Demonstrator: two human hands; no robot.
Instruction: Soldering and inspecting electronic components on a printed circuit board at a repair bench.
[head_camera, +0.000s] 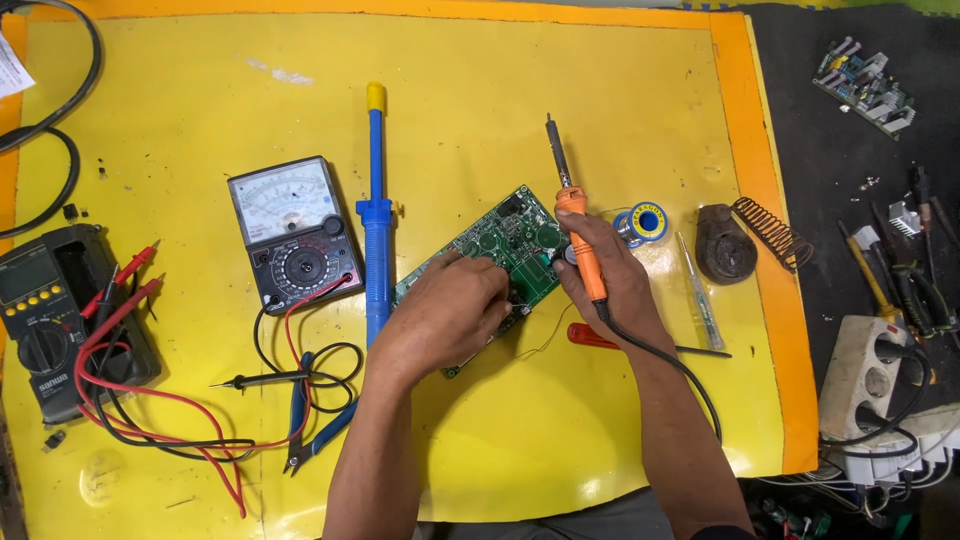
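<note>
A green circuit board (510, 240) lies tilted in the middle of a yellow mat (200, 90). My left hand (445, 310) rests on the board's near end, fingers pinched on it. My right hand (610, 285) lies at the board's right edge and holds an orange-handled soldering iron (575, 215), its metal tip pointing away from me and its black cord running back along my forearm.
A blue desoldering pump (376, 215) and an analog multimeter (293, 230) lie left of the board. A black digital meter (50, 320) with red and black leads sits far left. Solder spool (642, 222), iron stand (740, 240), screwdrivers, blue pliers (305, 420) and a power strip (870, 370) surround.
</note>
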